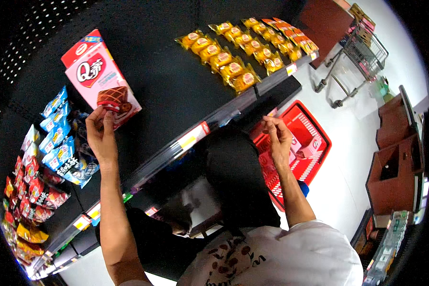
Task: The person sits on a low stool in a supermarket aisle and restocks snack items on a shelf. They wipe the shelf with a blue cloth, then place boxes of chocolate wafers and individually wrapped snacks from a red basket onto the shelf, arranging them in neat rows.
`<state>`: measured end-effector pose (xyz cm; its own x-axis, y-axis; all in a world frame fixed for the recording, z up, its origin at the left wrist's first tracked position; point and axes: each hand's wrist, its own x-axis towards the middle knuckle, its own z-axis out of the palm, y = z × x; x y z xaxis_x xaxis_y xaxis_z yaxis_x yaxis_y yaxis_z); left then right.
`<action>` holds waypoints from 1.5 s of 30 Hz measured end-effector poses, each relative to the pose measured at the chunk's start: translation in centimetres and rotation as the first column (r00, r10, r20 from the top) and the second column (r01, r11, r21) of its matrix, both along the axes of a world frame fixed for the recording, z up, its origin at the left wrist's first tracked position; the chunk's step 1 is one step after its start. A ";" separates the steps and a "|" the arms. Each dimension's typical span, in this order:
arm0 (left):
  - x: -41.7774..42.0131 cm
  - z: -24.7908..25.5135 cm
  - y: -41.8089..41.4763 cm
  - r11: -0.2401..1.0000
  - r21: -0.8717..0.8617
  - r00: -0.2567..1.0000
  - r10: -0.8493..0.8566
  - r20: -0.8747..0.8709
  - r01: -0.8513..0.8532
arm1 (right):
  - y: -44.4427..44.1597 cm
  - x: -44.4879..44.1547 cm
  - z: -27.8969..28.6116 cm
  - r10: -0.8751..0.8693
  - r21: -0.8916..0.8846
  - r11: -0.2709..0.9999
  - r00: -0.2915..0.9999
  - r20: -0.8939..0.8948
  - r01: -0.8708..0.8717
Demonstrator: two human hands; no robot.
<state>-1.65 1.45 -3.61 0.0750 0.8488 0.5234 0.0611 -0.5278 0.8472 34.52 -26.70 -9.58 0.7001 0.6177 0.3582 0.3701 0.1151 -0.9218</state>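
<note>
A pink and red snack carton [100, 71] with a chocolate cake pictured on its front stands on the black shelf [157, 107]. The thumb and fingers of my left hand [103, 136] pinch its lower edge on the near left side. My right hand [279, 141] hovers over a red plastic shopping basket [321, 134], fingers curled together and nothing visible in them. Inside the basket lie several small pink boxes [311, 146], partly covered by my right hand and forearm.
Blue snack bags [59, 136] and red snack bags [44, 191] fill the shelf's left end. Rows of yellow-wrapped cakes [220, 59] lie farther right. A price-tag rail [189, 139] edges the shelf. Beyond are a metal shopping cart [361, 53] and brown display units [393, 178].
</note>
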 end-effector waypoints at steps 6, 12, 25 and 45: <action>1.5 0.3 -1.3 0.992 -0.123 0.996 -0.027 -0.081 0.017 | -11.5 9.5 -12.3 -0.256 -0.387 0.861 0.938 0.233 0.331; 1.9 -0.4 -1.5 0.980 -0.118 0.979 -0.173 -0.109 0.160 | -15.6 10.4 -16.7 0.050 -0.542 0.656 0.687 0.725 0.524; 3.3 0.5 -2.9 0.953 -0.198 0.959 -0.257 -0.121 0.231 | -16.5 8.7 -18.3 -0.183 -0.485 0.814 0.934 0.308 0.319; 3.1 0.8 -4.2 0.924 -0.233 0.942 -0.328 -0.077 0.303 | -4.3 2.0 10.8 -0.141 0.085 0.987 0.986 0.094 0.134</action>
<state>1.46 -2.80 -2.77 0.4050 0.8624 0.3038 0.0230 -0.3417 0.9395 36.54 -30.97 1.19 0.7350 0.4856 0.4732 0.4764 0.1266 -0.8700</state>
